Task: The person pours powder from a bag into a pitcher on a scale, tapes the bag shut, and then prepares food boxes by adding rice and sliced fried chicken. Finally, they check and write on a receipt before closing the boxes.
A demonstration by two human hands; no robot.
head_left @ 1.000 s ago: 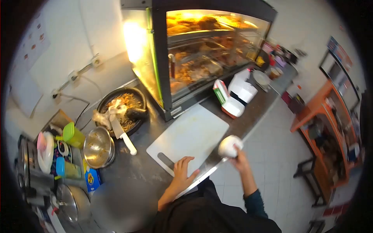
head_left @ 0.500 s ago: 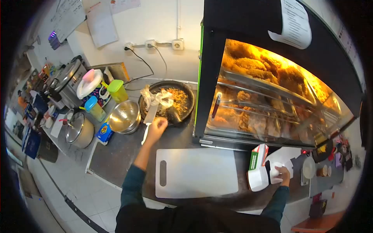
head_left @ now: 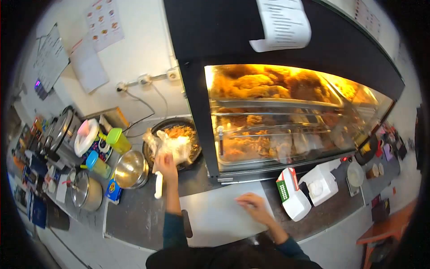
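Note:
My left hand [head_left: 165, 167] is at the near rim of a black pan [head_left: 198, 154], fingers closed on crumpled clear plastic [head_left: 176, 150]. Whether that plastic is a bag or a glove I cannot make out. It lies spread over the orange-brown crumbly food [head_left: 181, 131] in the pan. Just left of this hand is a white knife handle [head_left: 158, 184]; its blade is mostly hidden. Above the white cutting board [head_left: 219, 219] hovers my right hand [head_left: 254, 206], slightly blurred, fingers apart and holding nothing. To its right stands an open takeaway box [head_left: 293, 204] holding a white rounded lump [head_left: 316, 188].
A lit glass display warmer [head_left: 277, 121] full of fried food rises behind the board. Left of the pan are metal bowls [head_left: 131, 169], a lidded pot [head_left: 87, 193], a blue-lidded container [head_left: 97, 166] and a green-lidded one [head_left: 118, 141]. A scale [head_left: 353, 186] sits far right.
My right hand has left the white lump in the box and moved left over the board. My left hand has taken hold of the plastic, which is more spread out. The view has turned right.

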